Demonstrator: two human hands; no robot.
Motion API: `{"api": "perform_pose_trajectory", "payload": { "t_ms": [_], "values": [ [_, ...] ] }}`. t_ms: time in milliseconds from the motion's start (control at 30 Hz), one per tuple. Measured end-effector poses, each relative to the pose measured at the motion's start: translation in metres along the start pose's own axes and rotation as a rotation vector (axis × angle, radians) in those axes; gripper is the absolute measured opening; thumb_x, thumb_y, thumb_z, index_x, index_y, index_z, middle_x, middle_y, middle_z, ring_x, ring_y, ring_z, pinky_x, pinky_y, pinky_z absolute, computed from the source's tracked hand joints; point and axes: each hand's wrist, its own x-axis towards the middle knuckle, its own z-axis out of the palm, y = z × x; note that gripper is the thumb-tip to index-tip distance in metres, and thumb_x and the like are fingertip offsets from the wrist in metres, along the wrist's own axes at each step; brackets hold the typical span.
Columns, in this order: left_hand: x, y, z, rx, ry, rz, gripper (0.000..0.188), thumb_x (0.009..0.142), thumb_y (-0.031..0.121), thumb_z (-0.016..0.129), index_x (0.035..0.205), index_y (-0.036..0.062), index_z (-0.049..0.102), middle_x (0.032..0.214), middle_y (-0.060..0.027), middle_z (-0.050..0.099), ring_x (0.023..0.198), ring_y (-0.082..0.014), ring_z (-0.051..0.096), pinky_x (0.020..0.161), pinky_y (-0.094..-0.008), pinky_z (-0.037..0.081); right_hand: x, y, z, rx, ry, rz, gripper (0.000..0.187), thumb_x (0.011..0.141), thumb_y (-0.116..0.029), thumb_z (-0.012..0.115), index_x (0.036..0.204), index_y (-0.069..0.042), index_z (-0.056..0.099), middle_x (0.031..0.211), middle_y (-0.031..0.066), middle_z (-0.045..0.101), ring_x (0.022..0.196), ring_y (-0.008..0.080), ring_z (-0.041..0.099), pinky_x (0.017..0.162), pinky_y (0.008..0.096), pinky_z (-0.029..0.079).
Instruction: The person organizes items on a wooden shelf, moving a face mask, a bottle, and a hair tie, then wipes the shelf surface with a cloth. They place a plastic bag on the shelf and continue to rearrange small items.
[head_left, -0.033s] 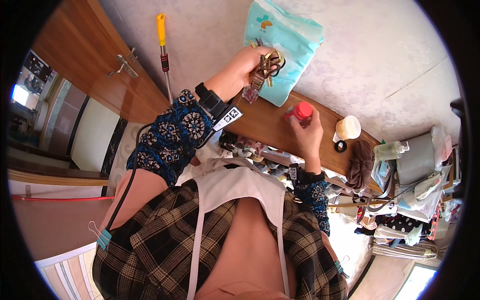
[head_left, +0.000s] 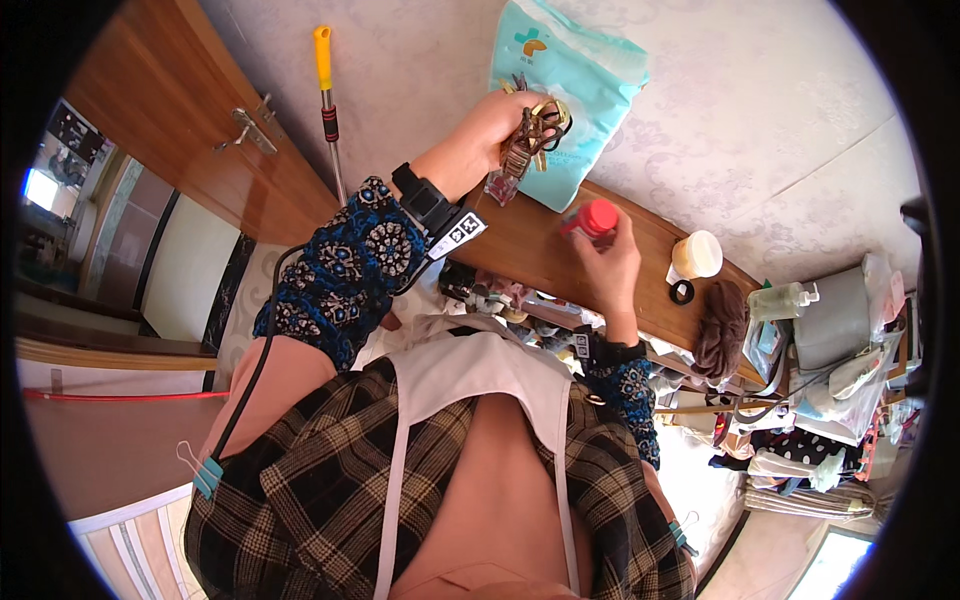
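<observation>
My left hand (head_left: pixel 508 128) is closed around a bunch of hair ties and claw clips (head_left: pixel 538 130), mostly brown, black and gold. It is raised in front of a light-blue plastic packet (head_left: pixel 572 100) that leans on the wall. A small bottle with a red cap (head_left: pixel 599 218) is gripped in the fingers of my right hand (head_left: pixel 615 265), just over the brown wooden shelf top (head_left: pixel 530 245). The bottle's lower part is partly hidden and a little blurred.
To the right on the shelf stand a cream tub with a pale lid (head_left: pixel 697 255), a black ring-shaped band (head_left: pixel 681 292), a brown fabric bundle (head_left: pixel 722 330) and a clear pump bottle (head_left: pixel 782 301). A yellow-handled pole (head_left: pixel 323 60) leans on the wall near the wooden door (head_left: pixel 180 80).
My right hand has moved slightly left and up with the red-capped bottle. My left hand stays almost where it was with the hair ties and clips.
</observation>
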Motion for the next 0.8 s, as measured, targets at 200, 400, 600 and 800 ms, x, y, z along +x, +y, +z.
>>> {"api": "perform_pose_trajectory", "payload": {
  "t_ms": [200,400,600,800],
  "values": [
    [0.003,-0.003,-0.002,-0.078,0.002,-0.004,0.018,0.096,0.014,0.056,0.091,-0.0007,0.065,0.080,-0.0077,0.067,0.065,-0.0163,0.066,0.057,-0.0273,0.056,0.007,-0.017,0.052,-0.092,-0.087,0.017,0.063,0.071,-0.024,0.085,0.121,-0.005,0.051,0.096,0.0150,0.068,0.078,0.0286,0.069,0.070,0.0393,0.056],
    [0.001,-0.005,-0.005,-0.127,-0.024,-0.009,0.018,0.096,0.014,0.057,0.092,-0.0016,0.065,0.081,-0.0083,0.068,0.065,-0.0161,0.067,0.058,-0.0269,0.057,0.010,-0.019,0.073,-0.189,0.039,-0.098,0.066,0.068,-0.025,0.087,0.121,-0.006,0.052,0.109,0.0169,0.058,0.085,0.0350,0.064,0.071,0.0434,0.055],
    [0.009,-0.010,-0.009,-0.123,-0.156,-0.030,0.020,0.098,0.018,0.057,0.092,-0.0002,0.064,0.080,-0.0059,0.067,0.063,-0.0140,0.063,0.056,-0.0265,0.055,0.000,-0.024,0.050,-0.204,-0.048,-0.111,0.084,0.067,-0.028,0.088,0.135,-0.007,0.044,0.117,0.0205,0.055,0.100,0.0415,0.061,0.079,0.0471,0.055],
    [0.004,-0.008,-0.005,0.022,-0.102,-0.006,0.023,0.099,0.025,0.054,0.103,0.0044,0.063,0.078,-0.0042,0.065,0.063,-0.0131,0.063,0.047,-0.0281,0.053,0.015,0.020,-0.089,-0.612,0.288,-0.093,0.082,0.069,-0.033,0.084,0.137,-0.007,0.048,0.135,0.0201,0.052,0.121,0.0392,0.051,0.098,0.0491,0.047]
  ]
}}
